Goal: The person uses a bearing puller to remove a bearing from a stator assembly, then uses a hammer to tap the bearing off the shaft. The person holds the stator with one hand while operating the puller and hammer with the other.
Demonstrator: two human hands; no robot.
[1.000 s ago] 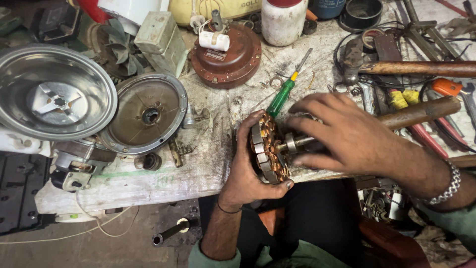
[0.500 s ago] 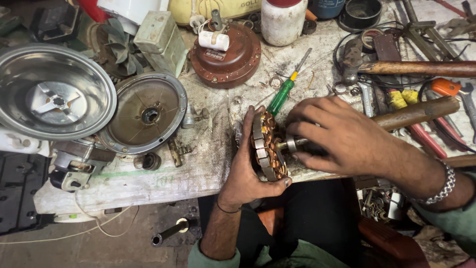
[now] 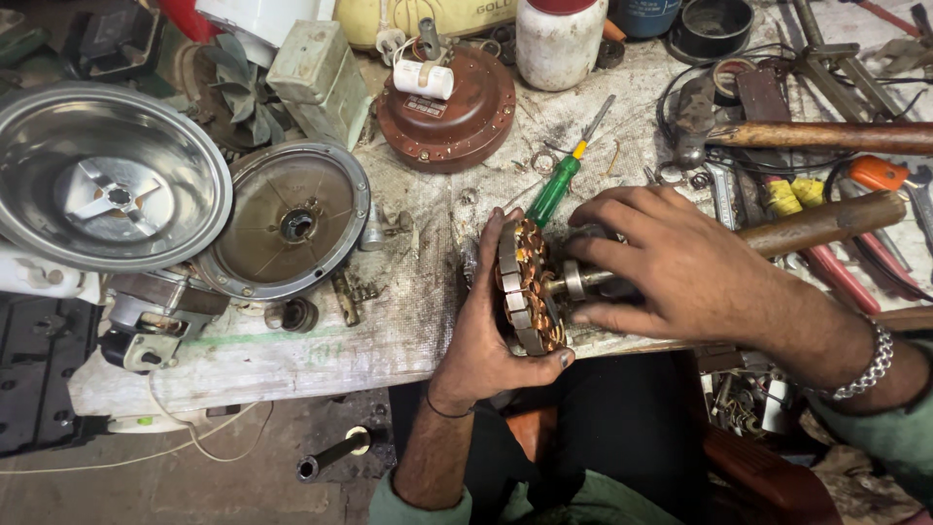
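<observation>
Though rt hand (image 3: 680, 267) hides shaft end, both hands' fingers closed round copper-wound stator (image 3: 527, 288), lt hand (image 3: 491, 331) underneath.

Over the last second the left hand (image 3: 486, 331) has turned the stator (image 3: 530, 287) a little: its copper windings faced the camera more fully before, and now the laminated outer edge shows more, with the thumb reaching higher along its rim. The right hand (image 3: 680, 267) has slid slightly along the shaft (image 3: 583, 282), so more bare metal shows between its fingers and the windings. The fingers are spread a bit flatter over the top.
</observation>
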